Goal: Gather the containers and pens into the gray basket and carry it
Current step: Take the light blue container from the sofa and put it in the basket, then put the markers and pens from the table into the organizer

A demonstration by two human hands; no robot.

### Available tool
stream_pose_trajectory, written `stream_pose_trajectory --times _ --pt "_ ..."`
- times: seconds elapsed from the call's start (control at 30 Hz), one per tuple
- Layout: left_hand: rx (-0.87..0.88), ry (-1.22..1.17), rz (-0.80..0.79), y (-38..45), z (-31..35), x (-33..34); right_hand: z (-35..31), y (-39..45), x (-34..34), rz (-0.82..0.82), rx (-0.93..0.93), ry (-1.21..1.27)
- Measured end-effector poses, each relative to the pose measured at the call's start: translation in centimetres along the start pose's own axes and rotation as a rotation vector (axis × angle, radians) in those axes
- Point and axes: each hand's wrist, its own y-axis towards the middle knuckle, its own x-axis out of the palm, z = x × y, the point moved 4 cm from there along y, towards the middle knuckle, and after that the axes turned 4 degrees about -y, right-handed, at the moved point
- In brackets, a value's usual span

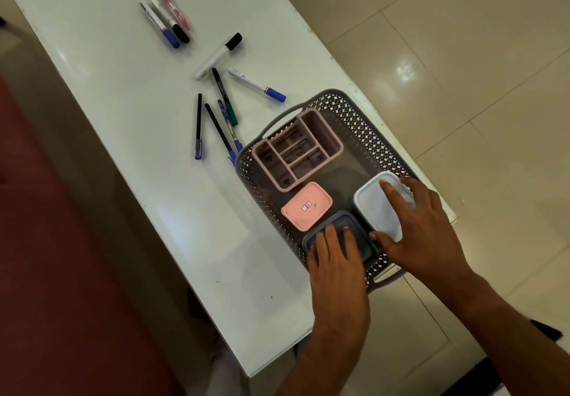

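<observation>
The gray perforated basket [348, 112] sits on the white table near its right edge. Inside lie a pink divided organizer [297, 149], a small pink lidded box [307, 206], a dark gray lidded box [359, 226] and a white lidded box [374, 210]. My left hand [336, 260] rests flat on the dark gray box lid. My right hand [422, 226] grips the white box, fingers across its lid and thumb at its near edge. Several pens and markers [216, 112] lie loose on the table left of the basket, and three more markers [166, 16] lie farther away.
The white table [123, 118] has a near corner below my arms and a right edge close to the basket. Beige floor tiles [462, 56] lie to the right; a dark red surface [46, 272] lies to the left.
</observation>
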Motion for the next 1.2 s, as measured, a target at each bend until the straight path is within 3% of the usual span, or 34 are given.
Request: stream_pose_trajectory --times 0.17,0.23,0.4,0.57,0.83,1.2 --pt "-0.088 -0.036 0.298 0.7 -1.3 -3.4 -3.0 -0.1 -0.9 0.305 -0.146 0.073" --pt "-0.137 -0.035 0.360 1.8 -2.3 -4.5 -5.2 0.6 -0.6 0.301 -0.261 0.099" --pt "-0.070 0.123 0.299 4.6 -3.2 -5.2 -9.5 3.0 1.3 0.075 -0.413 0.042" --pt "-0.067 0.101 0.354 5.3 -3.2 -5.3 -10.0 3.7 2.1 0.076 -0.486 -0.059" --pt "-0.034 0.082 0.346 5.9 -2.2 -5.6 -8.9 4.2 2.3 0.090 -0.428 -0.256" --pt "-0.001 -0.106 0.285 5.1 -3.1 -6.3 -8.3 4.1 2.2 0.047 -0.385 -0.207"
